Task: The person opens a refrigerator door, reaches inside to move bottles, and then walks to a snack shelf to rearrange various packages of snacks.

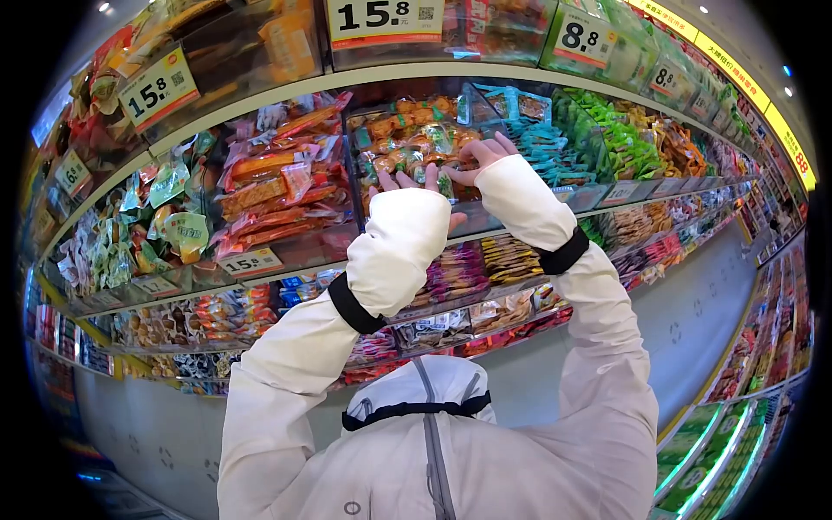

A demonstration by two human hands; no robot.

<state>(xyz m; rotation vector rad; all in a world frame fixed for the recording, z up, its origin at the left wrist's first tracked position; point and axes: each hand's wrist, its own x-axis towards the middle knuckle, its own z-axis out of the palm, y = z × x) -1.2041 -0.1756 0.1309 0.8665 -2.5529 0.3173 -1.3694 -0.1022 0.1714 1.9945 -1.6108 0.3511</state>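
Left hand (405,180): palm hidden under loose white fabric cuff (407,217), only fingers showing. Right hand (488,152): palm largely covered by matching white cuff (518,186). Clear-wrapped orange snack packets (407,130) partly hidden behind fingers; whether any is gripped, cannot tell. White-and-yellow 15.8 price card (386,22) cut by top edge, white hooded jacket (373,468) by bottom.

The lone camera sits on the person's head, facing forward and down (a round, curved, wide view), the white jacket (529,459) close below and the shelves (394,74) near ahead.
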